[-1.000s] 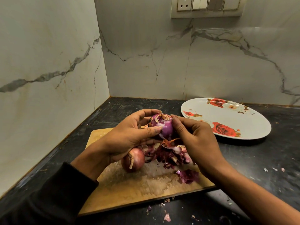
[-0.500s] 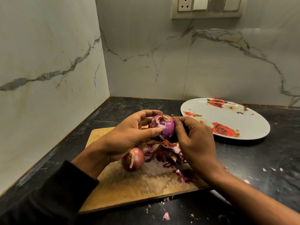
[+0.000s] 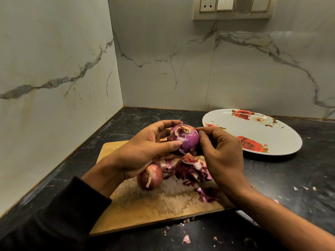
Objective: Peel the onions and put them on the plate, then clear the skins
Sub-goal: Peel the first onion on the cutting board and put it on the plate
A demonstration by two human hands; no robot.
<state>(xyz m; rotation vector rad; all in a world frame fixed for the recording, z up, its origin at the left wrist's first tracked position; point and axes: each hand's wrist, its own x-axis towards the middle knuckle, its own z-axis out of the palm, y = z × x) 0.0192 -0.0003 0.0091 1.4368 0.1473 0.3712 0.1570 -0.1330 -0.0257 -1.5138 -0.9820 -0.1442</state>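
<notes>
My left hand [image 3: 145, 151] grips a purple, mostly peeled onion [image 3: 186, 138] above the wooden cutting board [image 3: 145, 205]. A bit of dry skin still clings to its top. My right hand [image 3: 219, 156] has its fingers curled against the onion's right side, with the thumb and fingertips at its upper edge. An unpeeled red-brown onion [image 3: 151, 176] lies on the board under my left hand. A heap of purple skins [image 3: 190, 169] lies beside it, and another scrap of skin [image 3: 208, 194] sits near the board's right end. The white rose-patterned plate [image 3: 282, 142] lies at the right with nothing on it.
The black counter [image 3: 299, 178] sits in a corner of marble walls at the left and back. Small skin bits [image 3: 185, 239] are scattered on the counter in front of the board and to its right. A switch panel [image 3: 233, 8] is on the back wall.
My right hand has shifted slightly up along the onion's right side; the onion has turned a little in my left hand. The unpeeled onion and the skins have stayed put.
</notes>
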